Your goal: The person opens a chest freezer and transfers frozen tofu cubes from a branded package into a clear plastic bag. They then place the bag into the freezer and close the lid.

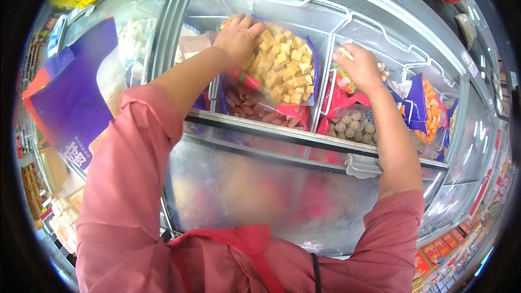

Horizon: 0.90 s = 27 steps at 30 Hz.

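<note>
At the back left of an open chest freezer, my left hand [240, 36] lies over the upper left edge of a clear and purple bag of fried tofu cubes [287, 63]. Its fingertips are hidden, so I cannot tell whether it grips the bag. My right hand [358, 65] is over the compartment to the right, its thumb and fingers closed on a small pale piece [346, 53] that is too small to name. Below this hand are a red bag [342, 97] and a bag of greyish balls [354, 127]. Reddish sausage-like pieces [256, 110] lie under the tofu bag.
White wire baskets [321, 85] divide the freezer. A bag of orange pieces [430, 110] lies at the right. A frosted sliding lid [264, 195] with a grey handle [362, 166] covers the near side. A purple bag [77, 93] rests at the left.
</note>
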Motion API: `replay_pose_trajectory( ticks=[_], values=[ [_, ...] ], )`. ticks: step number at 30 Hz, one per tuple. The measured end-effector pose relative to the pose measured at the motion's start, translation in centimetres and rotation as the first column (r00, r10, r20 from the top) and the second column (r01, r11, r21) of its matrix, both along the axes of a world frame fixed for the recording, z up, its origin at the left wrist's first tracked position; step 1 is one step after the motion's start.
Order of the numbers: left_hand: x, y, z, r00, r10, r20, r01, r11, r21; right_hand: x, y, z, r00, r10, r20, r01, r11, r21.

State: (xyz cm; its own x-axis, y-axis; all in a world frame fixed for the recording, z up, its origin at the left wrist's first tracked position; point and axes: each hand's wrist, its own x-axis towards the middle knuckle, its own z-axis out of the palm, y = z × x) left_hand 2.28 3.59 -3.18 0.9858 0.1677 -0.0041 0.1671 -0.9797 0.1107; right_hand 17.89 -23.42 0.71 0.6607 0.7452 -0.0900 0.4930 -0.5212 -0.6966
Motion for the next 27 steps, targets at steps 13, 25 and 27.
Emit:
replay_pose_trajectory(
  ticks=[13,25,27],
  values=[
    [-2.9,-0.4,4.2,0.928,-0.360,-0.102,0.338,0.924,-0.180,0.5,0.1,0.0,0.999,0.025,0.030,-0.024,0.999,-0.021],
    [-5.4,-1.0,4.2,0.911,-0.407,-0.074,0.357,0.863,-0.357,0.5,-0.2,0.1,1.000,0.005,0.028,-0.004,1.000,-0.026],
    [-5.1,-1.2,4.0,0.934,-0.353,-0.058,0.315,0.889,-0.333,0.8,0.0,-0.1,1.000,0.014,0.004,-0.014,0.999,-0.051]
  ],
)
